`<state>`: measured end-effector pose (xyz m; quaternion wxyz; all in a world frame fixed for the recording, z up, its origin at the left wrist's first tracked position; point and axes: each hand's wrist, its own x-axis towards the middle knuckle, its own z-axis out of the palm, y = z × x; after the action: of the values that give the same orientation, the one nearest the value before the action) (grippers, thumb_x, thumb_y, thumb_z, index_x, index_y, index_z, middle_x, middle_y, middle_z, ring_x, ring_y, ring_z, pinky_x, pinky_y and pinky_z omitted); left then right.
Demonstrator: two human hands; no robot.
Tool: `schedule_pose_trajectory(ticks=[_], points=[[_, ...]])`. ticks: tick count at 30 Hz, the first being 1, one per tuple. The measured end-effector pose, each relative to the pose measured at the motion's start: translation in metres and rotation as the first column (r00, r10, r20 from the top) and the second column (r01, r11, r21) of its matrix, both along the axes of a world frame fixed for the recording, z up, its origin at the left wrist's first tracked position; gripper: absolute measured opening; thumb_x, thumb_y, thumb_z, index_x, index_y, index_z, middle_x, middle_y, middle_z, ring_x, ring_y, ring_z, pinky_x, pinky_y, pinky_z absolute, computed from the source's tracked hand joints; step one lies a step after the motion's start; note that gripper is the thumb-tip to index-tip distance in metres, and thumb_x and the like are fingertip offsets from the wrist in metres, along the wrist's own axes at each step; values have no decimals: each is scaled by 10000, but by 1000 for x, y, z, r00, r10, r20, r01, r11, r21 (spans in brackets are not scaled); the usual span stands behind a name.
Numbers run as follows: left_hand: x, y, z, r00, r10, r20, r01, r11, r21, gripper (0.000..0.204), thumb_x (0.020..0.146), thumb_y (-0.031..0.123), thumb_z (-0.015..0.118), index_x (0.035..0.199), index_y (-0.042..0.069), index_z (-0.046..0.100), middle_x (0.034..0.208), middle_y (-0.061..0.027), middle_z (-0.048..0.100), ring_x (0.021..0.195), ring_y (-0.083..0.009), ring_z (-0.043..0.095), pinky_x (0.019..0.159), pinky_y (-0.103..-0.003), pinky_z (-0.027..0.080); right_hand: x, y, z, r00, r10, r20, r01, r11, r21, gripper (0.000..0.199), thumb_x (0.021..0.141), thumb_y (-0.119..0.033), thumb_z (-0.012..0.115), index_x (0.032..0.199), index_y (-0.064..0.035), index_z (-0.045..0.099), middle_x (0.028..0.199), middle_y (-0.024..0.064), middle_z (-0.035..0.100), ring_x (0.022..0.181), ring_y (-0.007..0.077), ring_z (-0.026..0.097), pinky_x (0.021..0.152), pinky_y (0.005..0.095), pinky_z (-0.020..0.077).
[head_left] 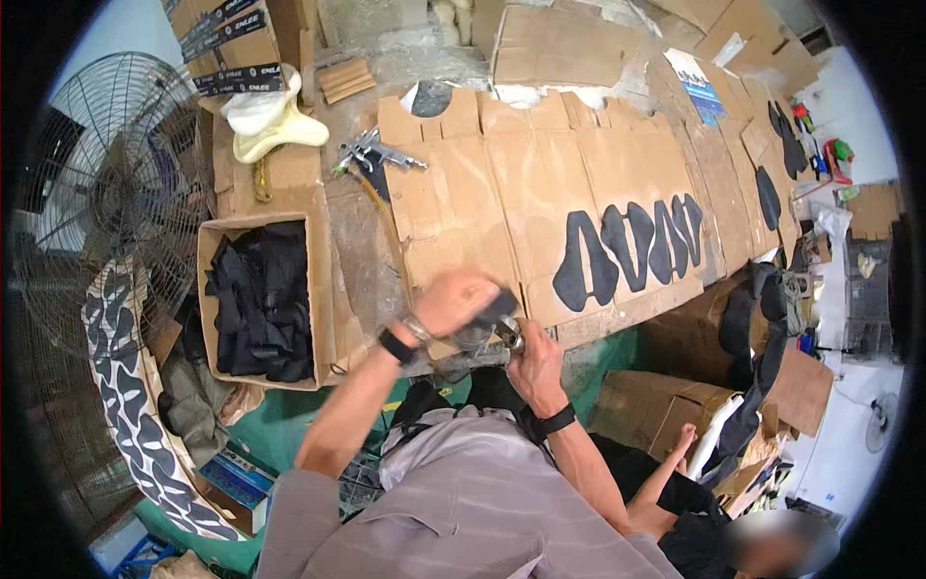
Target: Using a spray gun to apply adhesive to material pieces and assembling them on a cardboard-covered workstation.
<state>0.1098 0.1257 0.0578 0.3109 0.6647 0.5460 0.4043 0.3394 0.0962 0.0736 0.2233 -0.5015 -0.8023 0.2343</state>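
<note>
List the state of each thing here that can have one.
Left hand: blurred, at a dark piece; grip unclear
Right hand: closed on a metal tool
Cardboard box: open, heaped with black material
Metal spray gun: lying down, unheld
Black cutout pieces: laid flat in a row
Pale saddle: resting, unheld
Caged fan: upright; spinning unclear

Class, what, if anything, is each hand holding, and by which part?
The right hand grips a metallic object; exactly which part is hidden. The left hand is blurred beside a dark piece; any hold cannot be told.

There are 4 black cutouts (605,271) in a row and 2 fans (129,185)
</note>
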Motion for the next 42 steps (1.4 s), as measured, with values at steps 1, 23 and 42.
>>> schedule_pose_trajectory(ticks=[1,23,42], points=[[22,-7,-6,994,-22,-102,18,999,-42,264,998,262,603,874,38,666,833,-175,699,809,-401,678,725,-505,523,2,1,-4,999,3,35,-3,1000,-11,334,736,78,625,1052,-30,616,903,221,653,815,472,657,671,546,508],[-116,-36,-79,97,840,533,-663,455,-595,458,1080,400,574,863,38,754,817,-64,727,754,-205,673,746,-385,535,-47,-15,6,977,190,92,-197,977,77,326,761,13,652,1069,-66,580,934,144,628,823,387,673,624,496,534],[-77,-75,-46,664,731,157,-607,650,-457,618,1102,505,461,959,-28,740,862,-179,708,915,-384,690,834,-460,515,-25,-43,2,943,320,95,-329,939,103,648,627,56,676,1262,-60,629,1042,123,647,883,359,677,683,474,554]])
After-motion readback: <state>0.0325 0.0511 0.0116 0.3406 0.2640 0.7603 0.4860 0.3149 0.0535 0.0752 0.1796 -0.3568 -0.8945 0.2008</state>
